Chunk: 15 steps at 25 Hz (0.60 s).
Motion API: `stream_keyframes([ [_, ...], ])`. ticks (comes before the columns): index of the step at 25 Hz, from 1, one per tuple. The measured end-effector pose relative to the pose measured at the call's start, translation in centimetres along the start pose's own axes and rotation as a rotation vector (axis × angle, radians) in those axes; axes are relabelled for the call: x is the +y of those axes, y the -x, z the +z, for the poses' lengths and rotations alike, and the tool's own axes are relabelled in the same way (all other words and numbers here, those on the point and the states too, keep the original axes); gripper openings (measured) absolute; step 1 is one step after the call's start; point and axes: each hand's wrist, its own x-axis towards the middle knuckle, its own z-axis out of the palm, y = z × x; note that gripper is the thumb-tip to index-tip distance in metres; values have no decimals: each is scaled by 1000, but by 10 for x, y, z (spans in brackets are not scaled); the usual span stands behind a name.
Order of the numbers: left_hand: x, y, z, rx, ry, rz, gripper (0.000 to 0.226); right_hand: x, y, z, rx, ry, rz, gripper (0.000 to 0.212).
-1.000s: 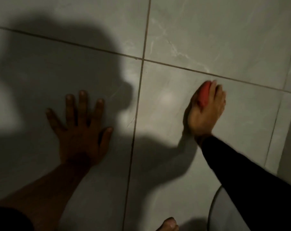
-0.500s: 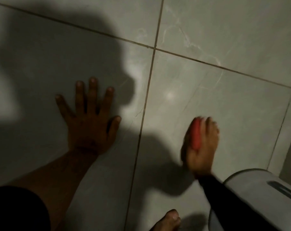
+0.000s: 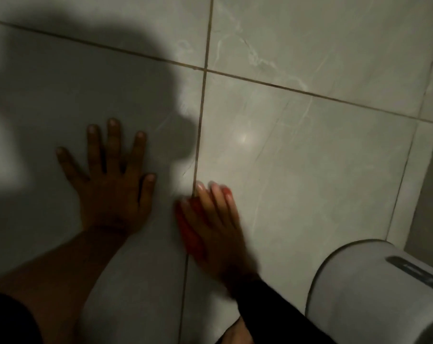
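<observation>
My left hand [image 3: 112, 182] lies flat on the grey tiled floor [image 3: 309, 157], fingers spread, in shadow left of a grout line. My right hand [image 3: 216, 219], blurred by motion, holds a red scrubbing object [image 3: 189, 230] against the floor right on that grout line, just right of my left thumb. The red object shows along the thumb side of the hand and at the fingertips; the rest is hidden under the hand. Fingers lie over it; a black sleeve covers the forearm.
A white round container with a dark label [image 3: 384, 294] stands at the lower right. A narrower strip of tile and a darker edge [image 3: 431, 194] run down the right side. Part of a foot [image 3: 235, 333] shows at the bottom. My shadow covers the left tiles.
My right hand has swept the red object from the upper right tile down and left to the grout line beside my left hand. My left hand has stayed planted.
</observation>
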Motion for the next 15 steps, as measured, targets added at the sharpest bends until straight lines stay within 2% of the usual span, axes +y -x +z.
stream_keyframes([
  [2,0,0,1,-5,-15,8,80,43,44,-10,-91,95,159,45],
  [3,-1,1,3,-1,-18,9,79,77,39,-18,-77,116,287,55],
  [5,-3,0,6,10,-28,13,79,137,-16,-39,79,55,542,81],
  [6,-4,-1,7,12,-33,15,79,153,-57,-48,160,16,593,88],
  [8,-4,-1,10,12,-25,9,80,138,-107,-43,263,-8,475,89],
  [10,-4,-1,7,9,-17,1,81,96,-84,-22,129,27,198,76],
  [12,-5,1,8,9,-15,5,82,79,-22,-20,-25,55,74,72],
  [13,-6,2,9,12,-21,8,82,92,-8,-24,-19,44,112,73],
  [15,-5,1,10,30,-39,19,81,128,-31,-38,104,-13,378,81],
])
